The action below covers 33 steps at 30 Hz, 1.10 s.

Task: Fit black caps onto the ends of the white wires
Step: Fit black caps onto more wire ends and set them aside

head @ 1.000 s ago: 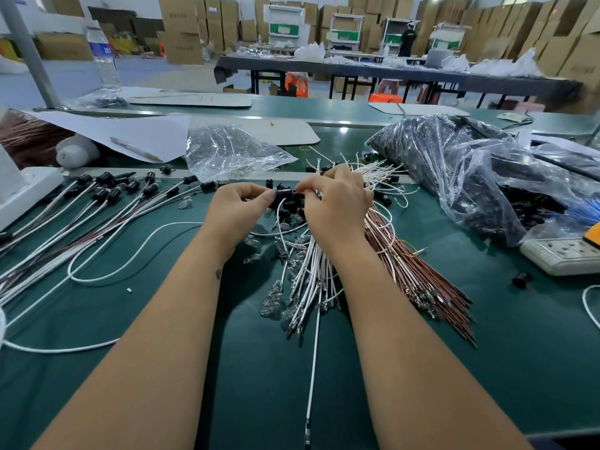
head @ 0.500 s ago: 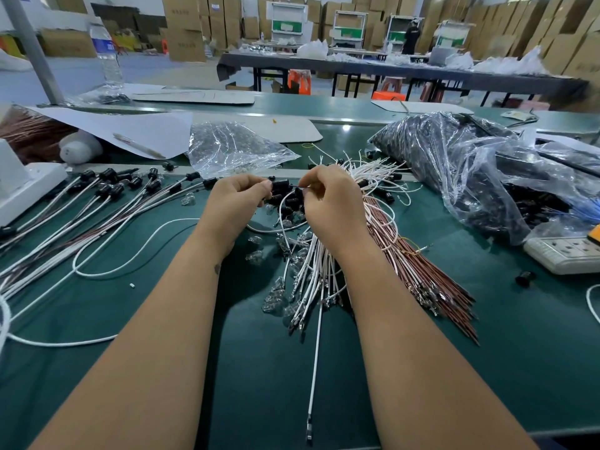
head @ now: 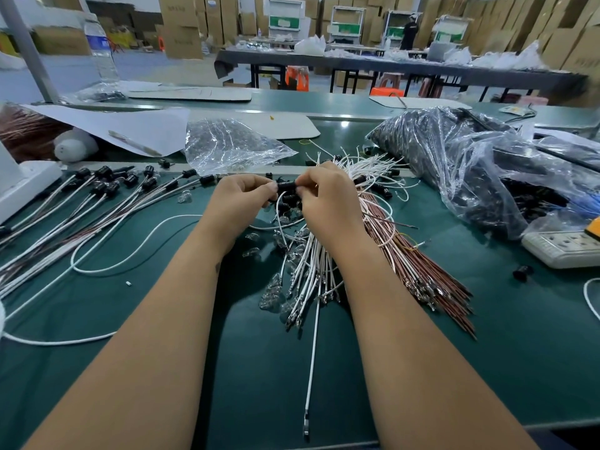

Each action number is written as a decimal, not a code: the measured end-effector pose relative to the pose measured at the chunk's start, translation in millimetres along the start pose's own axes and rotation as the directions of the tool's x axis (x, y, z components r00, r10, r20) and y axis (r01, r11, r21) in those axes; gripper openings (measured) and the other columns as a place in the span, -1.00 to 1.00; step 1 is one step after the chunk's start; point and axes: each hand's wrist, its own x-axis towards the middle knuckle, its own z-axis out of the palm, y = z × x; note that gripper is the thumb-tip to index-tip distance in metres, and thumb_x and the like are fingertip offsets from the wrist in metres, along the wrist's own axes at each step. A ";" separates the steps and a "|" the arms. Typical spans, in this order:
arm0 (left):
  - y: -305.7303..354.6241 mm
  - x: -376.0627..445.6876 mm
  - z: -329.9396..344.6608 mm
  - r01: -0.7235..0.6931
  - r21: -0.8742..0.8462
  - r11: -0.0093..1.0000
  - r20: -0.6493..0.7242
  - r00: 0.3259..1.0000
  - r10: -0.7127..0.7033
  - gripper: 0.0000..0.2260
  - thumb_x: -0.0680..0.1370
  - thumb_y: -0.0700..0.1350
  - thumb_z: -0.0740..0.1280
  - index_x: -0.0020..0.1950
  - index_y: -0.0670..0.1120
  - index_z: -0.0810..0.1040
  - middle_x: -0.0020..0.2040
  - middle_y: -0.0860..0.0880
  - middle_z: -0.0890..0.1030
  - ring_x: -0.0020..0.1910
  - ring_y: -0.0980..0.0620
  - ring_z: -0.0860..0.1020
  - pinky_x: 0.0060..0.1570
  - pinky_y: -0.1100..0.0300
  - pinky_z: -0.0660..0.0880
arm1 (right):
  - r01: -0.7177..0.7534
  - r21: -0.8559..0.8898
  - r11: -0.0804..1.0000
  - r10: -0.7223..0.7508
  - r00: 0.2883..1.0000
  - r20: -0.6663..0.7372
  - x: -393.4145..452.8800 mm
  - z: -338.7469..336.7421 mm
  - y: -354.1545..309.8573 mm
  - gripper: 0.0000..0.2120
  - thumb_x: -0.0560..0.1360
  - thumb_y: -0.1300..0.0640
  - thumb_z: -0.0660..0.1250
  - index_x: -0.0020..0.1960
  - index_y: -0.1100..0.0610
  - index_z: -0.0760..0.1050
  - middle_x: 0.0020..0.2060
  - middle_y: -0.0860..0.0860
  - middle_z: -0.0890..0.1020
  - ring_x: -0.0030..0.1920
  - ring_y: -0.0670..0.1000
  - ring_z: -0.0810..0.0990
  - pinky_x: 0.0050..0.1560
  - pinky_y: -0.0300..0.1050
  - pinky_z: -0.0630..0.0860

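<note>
My left hand (head: pixel 238 199) and my right hand (head: pixel 328 199) meet over the green table, both pinching one black cap (head: pixel 286 186) between their fingertips. A white wire (head: pixel 311 352) hangs from the hands towards me, ending in a metal terminal near the table's front edge. Under the hands lies a bundle of white wires (head: pixel 311 267) with loose black caps (head: pixel 289 203) and clear bulbs (head: pixel 271 293). Finished wires with black caps (head: pixel 104 183) lie fanned out at the left.
A bundle of brown wires (head: pixel 431 280) lies right of the white ones. A clear bag full of black caps (head: pixel 454 164) fills the right side, with a power strip (head: pixel 565 245) beyond it. An empty clear bag (head: pixel 227 147) and paper sheets (head: pixel 123 128) lie behind.
Both hands stayed together over the wire bundle; the black cap now shows more plainly between the fingertips, and the hands have drawn slightly closer on it.
</note>
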 end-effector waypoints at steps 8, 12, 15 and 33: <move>1.6 -3.5 1.7 -0.114 0.093 0.989 -0.015 0.993 0.116 -0.91 0.53 -0.20 0.39 -0.14 -0.02 0.60 -0.30 0.04 0.60 -0.39 0.30 0.49 -0.30 0.50 0.42 | 0.019 0.037 0.999 -0.020 1.000 0.013 -1.5 -3.1 -5.7 -0.73 0.50 0.37 0.25 0.16 0.22 0.54 -0.16 0.05 0.59 -0.11 0.02 0.54 -0.03 -0.11 0.50; 0.0 -2.6 -0.3 -0.184 0.295 0.938 0.022 0.982 0.186 -0.97 0.54 -0.19 0.37 -0.05 -0.10 0.60 -0.28 0.09 0.57 -0.30 0.28 0.49 -0.30 0.55 0.35 | 0.043 0.031 0.999 -0.046 0.994 0.101 -2.8 -1.5 -4.6 -0.78 0.50 0.33 0.28 0.10 0.21 0.60 -0.06 0.10 0.62 -0.07 0.03 0.56 0.00 -0.14 0.50; -1.8 -1.4 -4.6 -0.198 0.353 0.914 0.011 0.978 0.207 -0.97 0.55 -0.19 0.36 -0.04 -0.10 0.59 -0.26 0.11 0.56 -0.26 0.26 0.51 -0.29 0.55 0.34 | 0.026 0.082 0.996 -0.037 0.989 0.146 -2.6 0.5 -7.4 -0.82 0.48 0.21 0.41 0.08 0.21 0.60 -0.17 0.02 0.59 -0.16 -0.01 0.54 -0.08 -0.19 0.47; -6.5 1.5 -6.6 -0.199 0.675 0.711 0.042 0.972 0.231 -0.93 0.59 -0.17 0.26 -0.05 -0.07 0.53 -0.08 -0.07 0.59 -0.03 -0.14 0.50 0.02 -0.04 0.43 | 0.147 -0.417 0.897 -0.130 0.989 0.068 -3.6 13.5 0.9 -0.90 0.61 0.15 0.20 0.05 0.10 0.48 -0.06 -0.01 0.52 0.03 0.03 0.44 0.05 -0.08 0.29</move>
